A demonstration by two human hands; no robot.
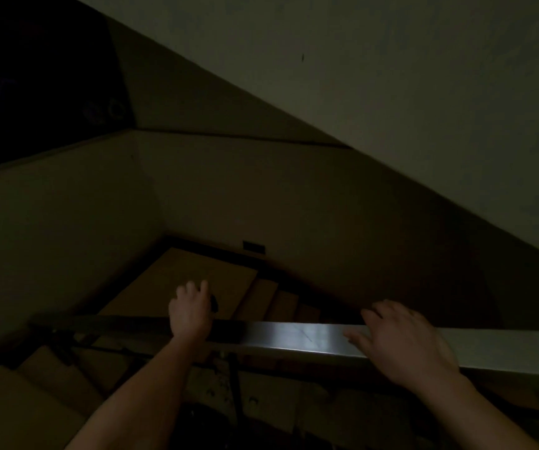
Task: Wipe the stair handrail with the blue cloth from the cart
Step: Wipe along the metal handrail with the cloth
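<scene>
The scene is very dim. A flat metal handrail (294, 336) runs across the lower frame from left to right. My left hand (190, 311) lies over the rail with its fingers curled down the far side. A small dark bit of the cloth (213, 303) pokes out by its thumb side; its colour is lost in the dark. My right hand (403, 344) rests flat on top of the rail further right, fingers spread, holding nothing.
Beyond the rail, brown stair treads (281, 303) go down to a landing (183, 280) in the corner. Plain walls (294, 206) close it in. Dark balusters (234, 384) hang under the rail, and more steps (34, 401) lie at the lower left.
</scene>
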